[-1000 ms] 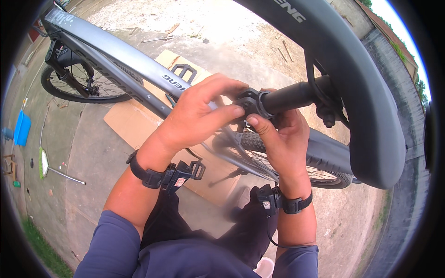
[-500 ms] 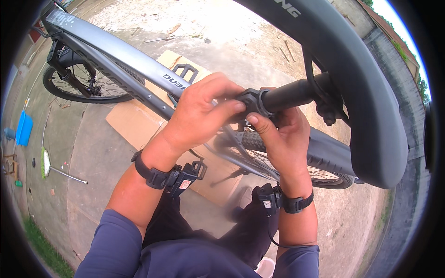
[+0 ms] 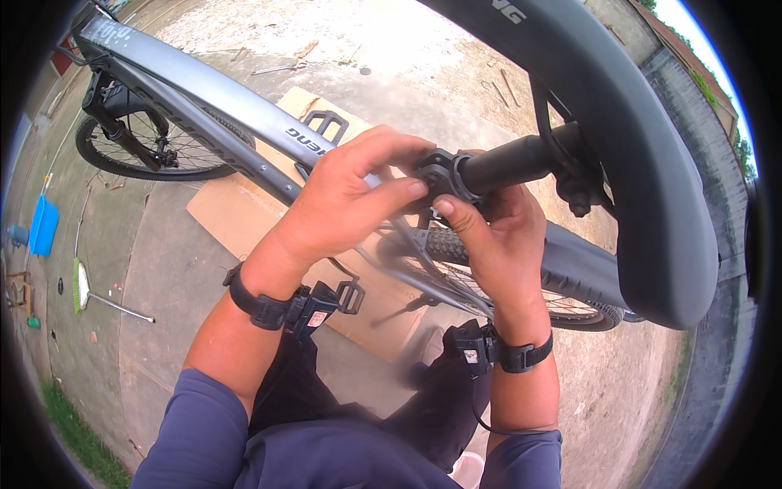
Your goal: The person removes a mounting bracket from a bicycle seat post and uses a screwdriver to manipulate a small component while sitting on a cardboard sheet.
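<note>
Two hands are closed on a small black clamp fitting [image 3: 440, 173] at the end of the black cylindrical handlebar grip [image 3: 509, 160], whose axis runs rightward; left hand [image 3: 350, 200] above, right hand [image 3: 497, 244] below.

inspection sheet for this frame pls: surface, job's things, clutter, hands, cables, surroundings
Surface: bare concrete ground with a flat cardboard sheet under the bicycle.
Job's things: black clamp on the end of a black post; grey bicycle frame; wheel.
Clutter: blue tub, broom, wood scraps.
Hands: left hand and right hand both pinch the clamp.
Cables: thin black cable beside the post.
Surroundings: grass strip, wall.
</note>
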`<state>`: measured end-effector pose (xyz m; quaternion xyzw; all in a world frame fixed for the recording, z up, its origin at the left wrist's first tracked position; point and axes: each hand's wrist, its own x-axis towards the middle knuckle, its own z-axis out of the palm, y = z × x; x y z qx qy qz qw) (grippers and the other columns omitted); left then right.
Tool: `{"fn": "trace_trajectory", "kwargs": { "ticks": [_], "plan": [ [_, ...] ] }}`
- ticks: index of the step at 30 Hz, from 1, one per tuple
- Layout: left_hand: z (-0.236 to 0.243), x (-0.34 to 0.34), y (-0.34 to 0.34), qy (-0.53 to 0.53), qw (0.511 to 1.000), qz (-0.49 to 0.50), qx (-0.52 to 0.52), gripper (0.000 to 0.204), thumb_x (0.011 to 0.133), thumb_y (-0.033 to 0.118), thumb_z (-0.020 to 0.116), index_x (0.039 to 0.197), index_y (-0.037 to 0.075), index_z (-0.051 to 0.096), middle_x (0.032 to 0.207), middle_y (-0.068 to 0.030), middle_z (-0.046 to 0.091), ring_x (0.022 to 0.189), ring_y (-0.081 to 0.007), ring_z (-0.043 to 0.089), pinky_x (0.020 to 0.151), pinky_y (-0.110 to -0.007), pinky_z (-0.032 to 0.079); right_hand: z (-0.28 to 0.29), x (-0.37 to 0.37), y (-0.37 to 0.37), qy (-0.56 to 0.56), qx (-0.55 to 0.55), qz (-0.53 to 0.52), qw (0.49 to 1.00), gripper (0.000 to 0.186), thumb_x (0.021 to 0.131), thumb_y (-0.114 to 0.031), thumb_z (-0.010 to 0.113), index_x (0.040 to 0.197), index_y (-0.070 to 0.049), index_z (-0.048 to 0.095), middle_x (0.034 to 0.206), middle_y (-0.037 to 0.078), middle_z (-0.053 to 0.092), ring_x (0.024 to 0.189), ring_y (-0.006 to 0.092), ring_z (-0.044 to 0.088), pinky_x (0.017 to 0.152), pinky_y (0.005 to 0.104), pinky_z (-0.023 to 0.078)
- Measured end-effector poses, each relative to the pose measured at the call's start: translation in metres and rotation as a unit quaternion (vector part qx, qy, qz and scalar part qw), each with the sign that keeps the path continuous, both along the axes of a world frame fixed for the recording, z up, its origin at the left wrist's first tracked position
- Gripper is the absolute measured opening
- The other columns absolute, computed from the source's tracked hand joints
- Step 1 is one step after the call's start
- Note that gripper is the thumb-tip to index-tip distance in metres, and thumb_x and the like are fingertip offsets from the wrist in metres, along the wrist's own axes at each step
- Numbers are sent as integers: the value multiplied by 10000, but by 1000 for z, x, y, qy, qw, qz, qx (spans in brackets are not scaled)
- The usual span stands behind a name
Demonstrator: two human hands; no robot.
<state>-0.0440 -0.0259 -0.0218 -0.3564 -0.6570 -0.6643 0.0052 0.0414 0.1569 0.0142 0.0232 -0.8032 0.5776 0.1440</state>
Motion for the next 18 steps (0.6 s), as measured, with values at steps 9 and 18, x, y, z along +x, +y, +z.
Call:
{"fn": "trace_trajectory", "kwargs": {
  "ticks": [9,18],
  "plan": [
    [3,3,-7,-20,999,-24,-12,352,905,45,694,1254,7,666,1097,-56,673,904,-133,632,820,-280,532,0,1,0,2,-5,2,1000,520,877,-62,804,1314,73,558,1175,127,680,1080,170,649,958,315,517],
    [-2,2,-4,-25,999,-22,31,285,938,78,661,1210,-2,681,1078,-68,684,963,-156,643,884,-299,518,-3,-3,-3,50,-33,-13,998,323,832,-109,815,1102,10,682,952,68,750,844,118,710,791,276,554]
  ]
}}
